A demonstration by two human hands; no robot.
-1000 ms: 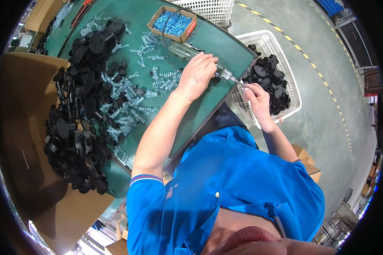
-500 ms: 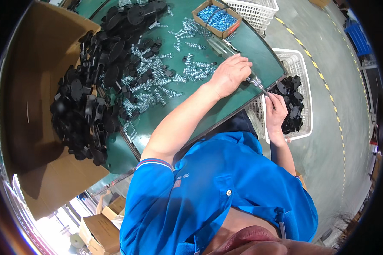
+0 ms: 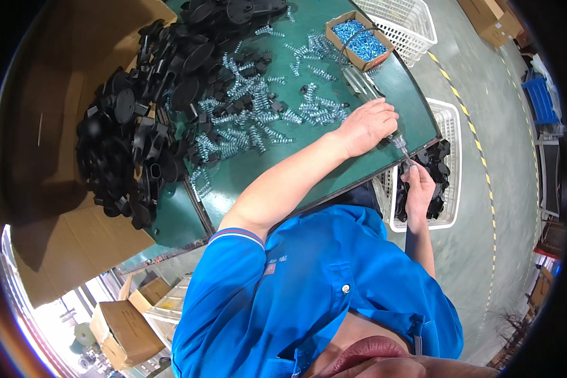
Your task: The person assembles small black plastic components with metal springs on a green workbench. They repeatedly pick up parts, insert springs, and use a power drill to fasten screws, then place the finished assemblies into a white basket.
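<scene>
At table edge, hands (image 3: pixel 394 157) on screwdriver (image 3: pixel 366 88).

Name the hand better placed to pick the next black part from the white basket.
Right hand, probably: it hovers at the white basket of black parts; the left hand grips a driver over the table.

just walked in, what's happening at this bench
A person in a blue shirt works at a green table. The left hand grips a clear-handled driver at the table's edge, its tip angled down to the right hand, which holds a small part over a white basket of black parts. Loose springs, a heap of black pieces and a box of blue screws lie on the table.
</scene>
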